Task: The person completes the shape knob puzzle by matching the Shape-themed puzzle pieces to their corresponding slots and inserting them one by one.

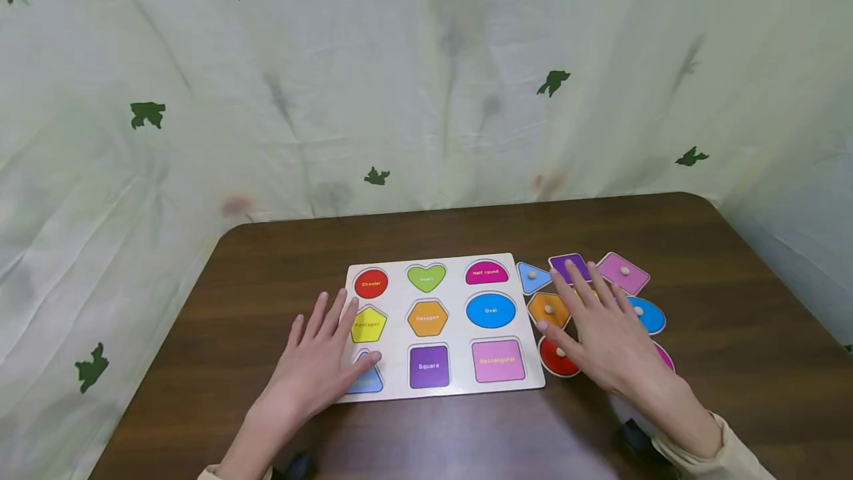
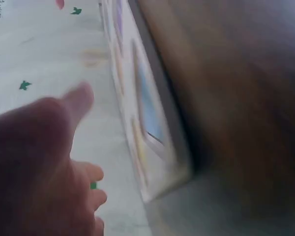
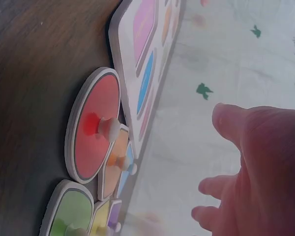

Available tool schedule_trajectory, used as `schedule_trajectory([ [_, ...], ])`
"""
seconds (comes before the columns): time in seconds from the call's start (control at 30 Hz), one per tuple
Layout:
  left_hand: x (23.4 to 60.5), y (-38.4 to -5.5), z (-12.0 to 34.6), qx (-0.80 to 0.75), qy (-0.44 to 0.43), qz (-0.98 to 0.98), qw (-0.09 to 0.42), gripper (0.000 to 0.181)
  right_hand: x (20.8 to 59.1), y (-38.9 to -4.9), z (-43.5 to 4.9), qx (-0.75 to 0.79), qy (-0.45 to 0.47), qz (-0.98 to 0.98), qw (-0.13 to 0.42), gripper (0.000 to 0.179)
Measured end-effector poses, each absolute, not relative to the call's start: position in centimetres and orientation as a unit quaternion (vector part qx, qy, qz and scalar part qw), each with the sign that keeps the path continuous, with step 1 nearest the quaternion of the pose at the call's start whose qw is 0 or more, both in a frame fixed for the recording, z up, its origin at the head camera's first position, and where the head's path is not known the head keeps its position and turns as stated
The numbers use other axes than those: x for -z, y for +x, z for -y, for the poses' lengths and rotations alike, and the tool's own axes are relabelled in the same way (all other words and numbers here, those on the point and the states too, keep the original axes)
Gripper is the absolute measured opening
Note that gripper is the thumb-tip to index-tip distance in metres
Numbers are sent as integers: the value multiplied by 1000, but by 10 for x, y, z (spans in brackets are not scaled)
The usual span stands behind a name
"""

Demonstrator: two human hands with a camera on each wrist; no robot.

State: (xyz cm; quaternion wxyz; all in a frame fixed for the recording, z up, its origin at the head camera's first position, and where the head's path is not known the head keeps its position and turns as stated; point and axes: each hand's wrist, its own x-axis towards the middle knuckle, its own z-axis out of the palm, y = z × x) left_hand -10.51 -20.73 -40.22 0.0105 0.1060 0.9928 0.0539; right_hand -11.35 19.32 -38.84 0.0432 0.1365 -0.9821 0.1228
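A white shape puzzle board (image 1: 460, 384) lies flat on the table, its coloured recesses labelled with shape names. My left hand (image 1: 309, 361), fingers straight and spread, is over the board's left edge and holds nothing. To the board's right lie several knobbed puzzle pieces, among them a red circle (image 3: 96, 113), an orange hexagon (image 1: 543, 310), a blue triangle (image 1: 532, 278), a pink rectangle (image 1: 629, 276) and a blue oval (image 1: 651, 317). Above these pieces, my right hand (image 1: 606, 335) is spread with straight fingers and partly hides them. In the right wrist view a green piece (image 3: 69, 211) shows beside the red circle.
The brown wooden table (image 1: 733, 302) has rounded far corners. A pale cloth (image 1: 400, 95) with green leaf prints hangs behind it and along the sides. A yellow piece (image 3: 99, 219) and a purple square (image 3: 113, 211) lie within the cluster.
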Motion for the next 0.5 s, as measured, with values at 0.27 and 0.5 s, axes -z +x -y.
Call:
schedule_trajectory([
  [0.27,409,-94,229,-87,134,-986,54,102,387,-116,-202,-121,142,981,44,81],
  [0.5,412,-91,232,-125,123,-980,97,108,393,-117,-218,-101,172,977,70,76],
])
